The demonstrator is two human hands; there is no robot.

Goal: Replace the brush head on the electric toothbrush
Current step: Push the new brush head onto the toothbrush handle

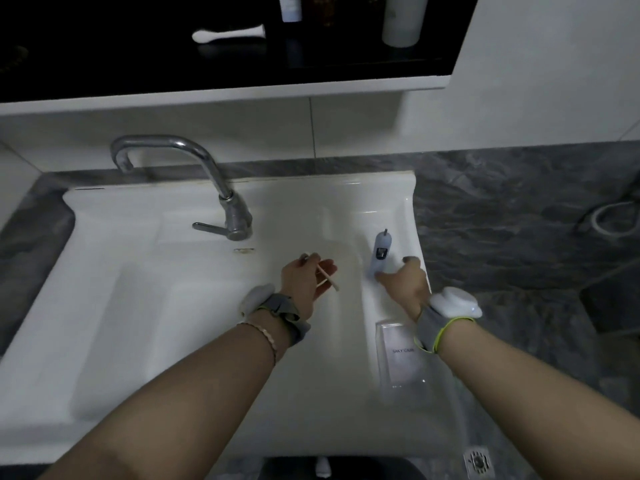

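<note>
The electric toothbrush handle [380,253] lies on the white sink's right ledge [349,216], pale blue-white with a dark button and a bare metal shaft pointing away from me. My right hand [403,284] touches its near end, fingers spread over it. My left hand [306,282] hovers above the basin with a thin whitish brush head [327,277] held between the fingers. A clear plastic package [403,362] with faint lettering lies on the ledge below my right wrist.
A chrome faucet [221,188] with a lever stands at the back of the sink. Grey marble counter [519,220] runs to the right. A dark shelf above carries a white bottle [403,19] and a white item [228,33]. A floor drain [478,460] shows at the bottom right.
</note>
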